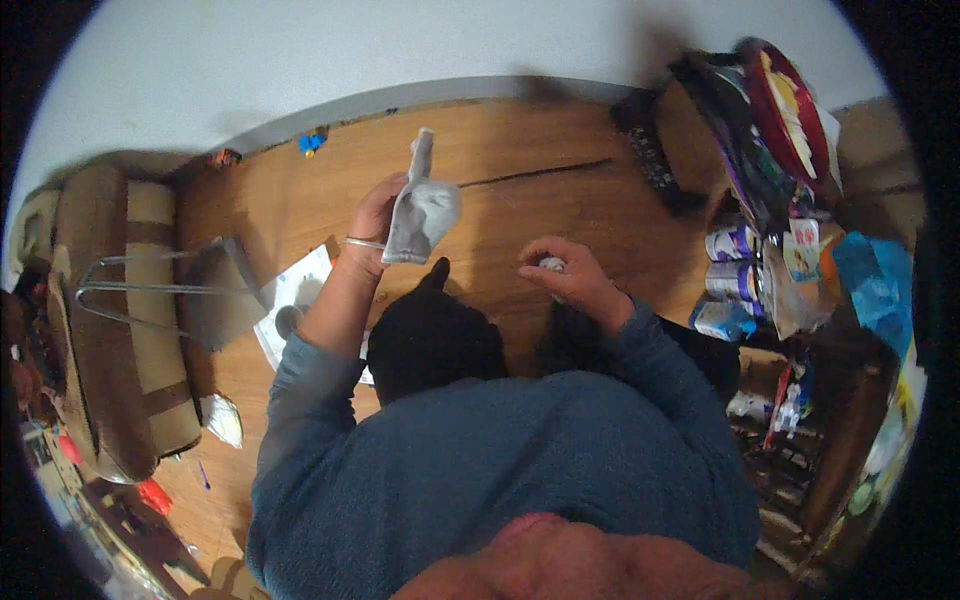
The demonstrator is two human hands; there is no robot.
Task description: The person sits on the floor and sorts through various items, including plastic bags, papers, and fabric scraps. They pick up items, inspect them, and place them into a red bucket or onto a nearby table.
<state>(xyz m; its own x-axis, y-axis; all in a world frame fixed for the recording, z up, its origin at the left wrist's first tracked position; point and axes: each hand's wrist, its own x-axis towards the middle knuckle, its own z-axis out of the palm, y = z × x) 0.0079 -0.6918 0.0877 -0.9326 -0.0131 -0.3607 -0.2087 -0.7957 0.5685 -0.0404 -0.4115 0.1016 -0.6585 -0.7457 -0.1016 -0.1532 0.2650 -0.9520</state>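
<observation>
My left hand (377, 214), with a band on its wrist, is raised over the wooden floor and grips a pale grey and white cloth piece (424, 214), which looks like a sock. Part of the cloth sticks up above the fingers, and a wider part hangs to their right. Lower and to the right, my right hand (574, 271) curls around a small whitish bundle (553, 264). Only a bit of this bundle shows between thumb and fingers, so its kind is unclear. The two hands are apart.
A brown and beige sofa (150, 300) stands left, near a blurred metal frame (172, 288). Printed paper (271, 300) and a thin dark stick (536, 172) lie on the floor (517, 142). At right, several tins (731, 277) and a blue plastic bag (874, 285) crowd a rack (840, 450).
</observation>
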